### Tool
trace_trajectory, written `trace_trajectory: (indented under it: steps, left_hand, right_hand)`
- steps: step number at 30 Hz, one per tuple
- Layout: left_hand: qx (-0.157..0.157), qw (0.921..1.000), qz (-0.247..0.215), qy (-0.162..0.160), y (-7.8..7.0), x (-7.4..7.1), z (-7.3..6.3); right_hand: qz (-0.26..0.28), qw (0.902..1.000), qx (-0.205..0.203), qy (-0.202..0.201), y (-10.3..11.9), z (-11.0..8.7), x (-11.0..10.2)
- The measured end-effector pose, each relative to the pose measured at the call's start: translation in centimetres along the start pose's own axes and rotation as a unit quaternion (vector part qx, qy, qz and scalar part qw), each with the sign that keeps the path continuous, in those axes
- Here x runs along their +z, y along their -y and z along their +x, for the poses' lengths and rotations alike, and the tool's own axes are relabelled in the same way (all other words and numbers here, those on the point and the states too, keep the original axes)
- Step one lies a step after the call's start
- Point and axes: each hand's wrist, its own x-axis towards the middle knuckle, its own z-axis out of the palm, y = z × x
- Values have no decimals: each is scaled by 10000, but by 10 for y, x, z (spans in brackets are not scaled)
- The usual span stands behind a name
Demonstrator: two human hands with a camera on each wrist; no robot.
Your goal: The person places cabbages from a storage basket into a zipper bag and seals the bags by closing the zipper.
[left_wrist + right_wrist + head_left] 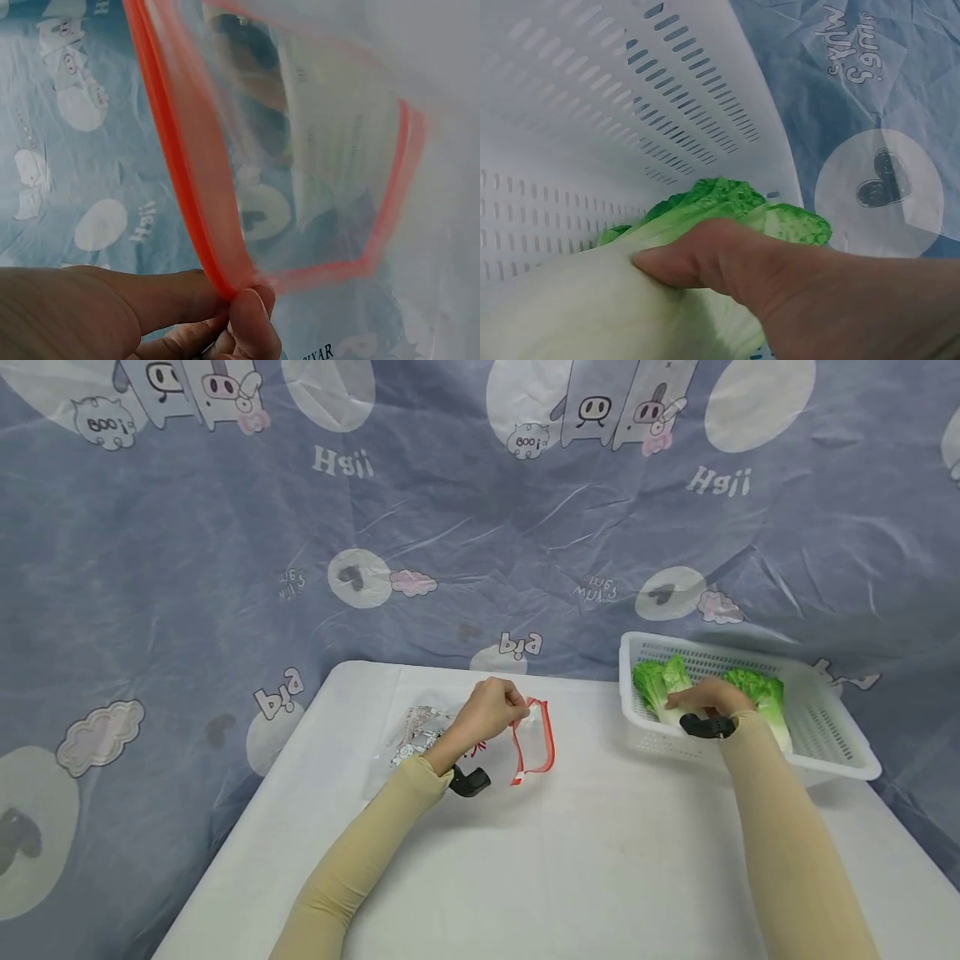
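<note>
My left hand (491, 706) pinches the red zip edge of a clear zip bag (550, 735). In the left wrist view, thumb and fingertips meet at one corner of the red strip (196, 195), and the bag's mouth gapes beside them. The bag's printed body lies on the table, partly behind my forearm. At the right, my right hand (716, 697) reaches into a white basket (832, 760) and grips a napa cabbage (651, 681). Its thumb (679, 259) presses on the pale stalk; the other fingers are hidden in the right wrist view.
A second napa cabbage (768, 697) lies in the basket, right of my right hand. The basket has slotted walls and stands at the back right of the white table (592, 860). A blue-grey printed sheet (450, 510) hangs behind the table.
</note>
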Motion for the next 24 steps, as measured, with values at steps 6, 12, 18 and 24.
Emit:
trace_trajectory:
  steps: [6,12,18,24]
  left_hand:
    - [1,9999,-126,13,-1,1,1]
    - [-62,10000,-57,-50,-1,2,0]
    - [-146,9997,99,-161,-1,1,0]
    - [-164,9997,129,-149,-2,0,1]
  right_hand:
    - [514,9946,-355,-827,-2,-10,1]
    - [1381,9619,-244,-2347,11,-25,8]
    - [1939,9113,-469,-3601,40,-44,17]
    - [2420,8774,-1377,-3906,81,-73,44]
